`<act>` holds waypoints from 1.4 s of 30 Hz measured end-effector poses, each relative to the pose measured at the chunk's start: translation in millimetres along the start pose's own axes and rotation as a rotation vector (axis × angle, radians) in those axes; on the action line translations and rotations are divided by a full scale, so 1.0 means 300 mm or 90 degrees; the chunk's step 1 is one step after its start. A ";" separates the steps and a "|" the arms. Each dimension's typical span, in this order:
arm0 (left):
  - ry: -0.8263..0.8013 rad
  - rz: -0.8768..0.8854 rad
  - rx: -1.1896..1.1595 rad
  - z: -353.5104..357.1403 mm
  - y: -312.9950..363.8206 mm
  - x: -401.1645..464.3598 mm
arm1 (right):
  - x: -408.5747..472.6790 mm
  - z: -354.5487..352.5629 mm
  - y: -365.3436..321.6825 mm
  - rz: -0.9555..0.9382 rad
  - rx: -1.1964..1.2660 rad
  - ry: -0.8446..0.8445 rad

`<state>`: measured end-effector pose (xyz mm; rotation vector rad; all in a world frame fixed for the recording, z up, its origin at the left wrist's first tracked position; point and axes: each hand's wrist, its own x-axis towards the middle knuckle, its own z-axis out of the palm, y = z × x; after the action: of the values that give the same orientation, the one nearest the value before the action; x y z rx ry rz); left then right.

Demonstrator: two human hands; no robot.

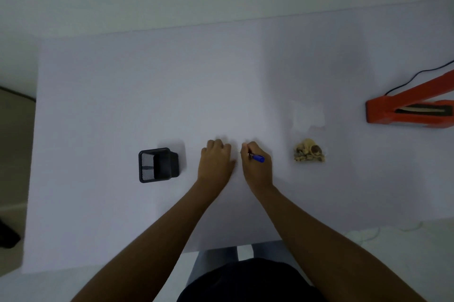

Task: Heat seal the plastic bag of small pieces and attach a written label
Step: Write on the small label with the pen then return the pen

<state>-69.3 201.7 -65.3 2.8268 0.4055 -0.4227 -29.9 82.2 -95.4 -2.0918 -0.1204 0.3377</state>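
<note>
The label itself is hard to make out: whatever lies under the two hands is as pale as the white table (122, 105), so I cannot pick out its edges. The orange heat sealer (403, 111) at the far right is cut off by the frame edge, its arm raised and a black cord (417, 75) trailing away behind it. The clear plastic bag (309, 134) is nearly invisible except for the tan small pieces (309, 153) heaped at its near end; it lies between the hands and the sealer, apart from both.

The left hand (216, 161) rests palm down on the table, fingers loosely flat and holding nothing I can see. Just beside it, the right hand (256, 164) is curled around a blue pen (256, 157), tip hidden beneath the fingers, cap end pointing right. Both forearms reach straight out from the body. A black mesh pen holder (157, 164) stands left of the left hand.
</note>
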 end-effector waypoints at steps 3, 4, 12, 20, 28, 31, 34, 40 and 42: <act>-0.070 -0.093 0.062 0.016 -0.075 -0.066 | -0.006 -0.006 -0.014 -0.042 0.004 -0.001; -0.083 -0.102 0.056 0.025 -0.091 -0.085 | -0.011 -0.008 -0.016 -0.051 0.007 -0.001; -0.001 -0.102 -0.284 -0.007 -0.137 -0.101 | -0.052 -0.038 -0.145 0.019 0.083 -0.088; 0.142 -0.147 -0.791 -0.452 -0.115 -0.306 | -0.100 -0.186 -0.556 -0.014 0.242 -0.130; 0.170 -0.134 -0.938 -0.721 -0.135 -0.483 | -0.220 -0.265 -0.858 -0.151 0.286 -0.183; 0.168 -0.111 -0.939 -0.768 -0.154 -0.524 | -0.252 -0.247 -0.907 -0.201 0.282 -0.193; 0.173 -0.086 -0.941 -0.789 -0.172 -0.559 | -0.275 -0.220 -0.929 -0.231 0.257 -0.202; 0.184 -0.086 -0.963 -0.801 -0.185 -0.587 | -0.297 -0.177 -0.980 -0.265 0.281 -0.143; 0.186 -0.073 -0.962 -0.801 -0.178 -0.595 | -0.317 -0.154 -0.990 -0.280 0.307 -0.100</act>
<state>-190.4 278.7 202.8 1.3685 0.5862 0.2488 -92.7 177.2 198.4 -1.5097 -0.5307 0.2323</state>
